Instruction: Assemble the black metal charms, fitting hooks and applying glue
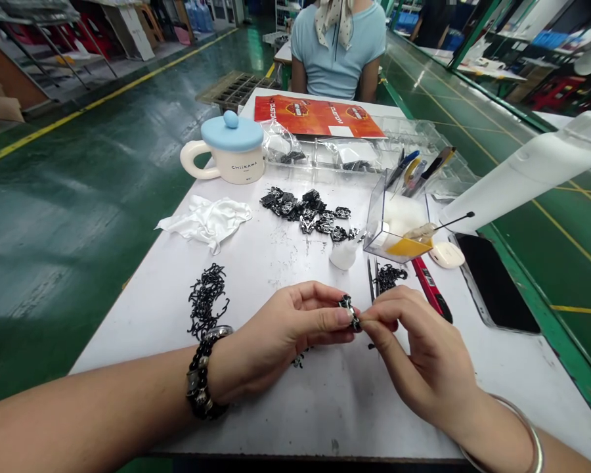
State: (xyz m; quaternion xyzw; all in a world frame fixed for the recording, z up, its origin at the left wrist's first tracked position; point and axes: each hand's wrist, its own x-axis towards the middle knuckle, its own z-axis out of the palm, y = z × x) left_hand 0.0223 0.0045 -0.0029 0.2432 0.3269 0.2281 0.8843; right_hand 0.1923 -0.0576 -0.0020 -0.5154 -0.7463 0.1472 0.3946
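My left hand is closed, holding a small black and silver part between thumb and fingers above the table. Thumb and forefinger of my right hand pinch together at the part's right end; whatever they grip is too small or hidden to make out. Beyond my hands lies a heap of similar black and silver parts. Left of my left wrist is a pile of small curved black pieces. Another pile of small black pieces sits just past my right hand, beside thin dark tweezers-like tools.
A white table carries a lidded mug, a white cloth, a small white bottle, a clear box of pens, a red cutter and a phone. A tall white bottle leans at right. Someone sits opposite.
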